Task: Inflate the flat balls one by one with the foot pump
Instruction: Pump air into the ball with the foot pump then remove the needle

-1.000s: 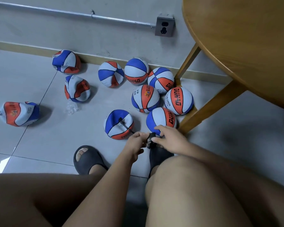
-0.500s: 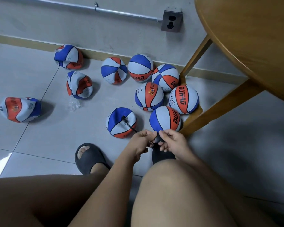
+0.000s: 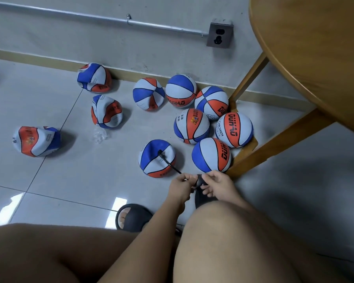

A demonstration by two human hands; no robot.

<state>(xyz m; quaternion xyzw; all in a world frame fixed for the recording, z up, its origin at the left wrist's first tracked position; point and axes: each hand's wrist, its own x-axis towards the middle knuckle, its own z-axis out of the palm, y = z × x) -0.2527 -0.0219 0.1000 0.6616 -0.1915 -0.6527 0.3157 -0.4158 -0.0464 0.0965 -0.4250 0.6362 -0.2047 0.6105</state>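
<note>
1. Fingers of the right hand (image 3: 219,185) lay across the foot of the nearest round ball a second ago; now they curl just below it, while the ball on the hose has stayed put
2. Bare thighs fill the near edge, and a black sandal (image 3: 133,217) on the left foot rests on the floor tiles (image 3: 70,180) between them
3. Just past the right knee, the right hand pinches a small black fitting (image 3: 199,181) between thumb and curled fingertips; I cannot tell whether the dark shape beneath it is the pump or the other sandal
4. Opposite it, the left hand (image 3: 181,185) has thumb and forefinger nipped on the end of a thin black hose (image 3: 170,163)
5. That hose runs up and left into the flat ball (image 3: 156,158), a sagging dome on the tile just left of the nearest round one
6. Five round balls (image 3: 212,155) (image 3: 234,129) (image 3: 191,125) (image 3: 212,102) (image 3: 181,90) cluster against the table leg (image 3: 274,144)
7. Further left lie a clear plastic scrap (image 3: 99,135) and three crumpled balls (image 3: 37,140) (image 3: 106,111) (image 3: 94,77), well apart
8. A half-soft ball (image 3: 148,93) sits near the skirting; above it are a metal conduit (image 3: 90,16) and a wall socket (image 3: 220,34), with the wooden table (image 3: 315,58) at the right
</note>
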